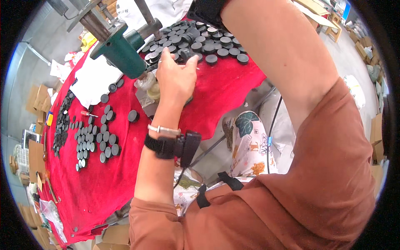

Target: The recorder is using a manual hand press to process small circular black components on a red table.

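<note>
Loads of stuff was spread over the red cloth-covered table [108, 183], so biggest first: the green cast-metal hand press [121, 50] stood at the far side, its body leaning up and away toward the top left. Behind it sat the big heap of round black plastic caps [200, 39], and off to the left a smaller batch of the same black caps [93, 139] lay in loose rows, mostly flat. The left hand [177, 79] was reaching in right beside the foot of the press, fingers curled together around a small black cap [185, 54] pinched at the fingertips, just at the near edge of the heap. That cap was a short disc, so it had no real long axis; which way its open face pointed I couldn't tell. The right hand was out of frame at the top, only the raised right arm [283, 54] showed, so no idea about its grip. My take on doing this bit well: keep the cap level and square under the ram, and fingers clear before pulling the lever.
</note>
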### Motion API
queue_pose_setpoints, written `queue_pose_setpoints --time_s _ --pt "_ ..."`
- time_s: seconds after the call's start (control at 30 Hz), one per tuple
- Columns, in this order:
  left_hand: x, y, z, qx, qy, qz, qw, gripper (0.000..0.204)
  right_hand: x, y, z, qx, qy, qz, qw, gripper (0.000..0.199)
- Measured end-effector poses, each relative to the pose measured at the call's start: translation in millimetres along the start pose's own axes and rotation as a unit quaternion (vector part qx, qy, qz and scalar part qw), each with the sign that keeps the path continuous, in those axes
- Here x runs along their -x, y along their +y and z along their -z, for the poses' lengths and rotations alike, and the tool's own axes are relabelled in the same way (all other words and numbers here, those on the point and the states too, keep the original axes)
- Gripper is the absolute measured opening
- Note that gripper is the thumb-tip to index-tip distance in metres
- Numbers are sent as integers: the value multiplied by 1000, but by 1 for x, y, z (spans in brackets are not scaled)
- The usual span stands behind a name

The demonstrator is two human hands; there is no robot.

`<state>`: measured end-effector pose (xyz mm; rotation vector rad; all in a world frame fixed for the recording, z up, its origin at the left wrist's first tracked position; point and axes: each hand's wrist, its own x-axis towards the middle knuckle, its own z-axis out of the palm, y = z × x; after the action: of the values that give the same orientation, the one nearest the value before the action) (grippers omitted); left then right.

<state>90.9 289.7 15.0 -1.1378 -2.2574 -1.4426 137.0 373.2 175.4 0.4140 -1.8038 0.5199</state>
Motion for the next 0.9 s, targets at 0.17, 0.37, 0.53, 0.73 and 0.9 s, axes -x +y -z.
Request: queue_pose_setpoints --time_s 0.17,0.37,0.53,0.73,0.9 --pt "57 -37 66 -119 32 -123 985 21 40 -9 8 -35 24 8 999 23" --pt "58 -103 138 -286 -62 47 955 40 42 -13 6 -48 41 -4 998 22" --pt "47 -100 134 -287 -111 87 947 46 29 -13 7 -37 40 -3 999 21" --pt "39 -70 124 -120 -31 22 992 65 21 -13 6 -30 47 9 998 19" --pt "22 -61 95 -65 -57 66 994 76 22 -12 8 -25 58 22 998 18"
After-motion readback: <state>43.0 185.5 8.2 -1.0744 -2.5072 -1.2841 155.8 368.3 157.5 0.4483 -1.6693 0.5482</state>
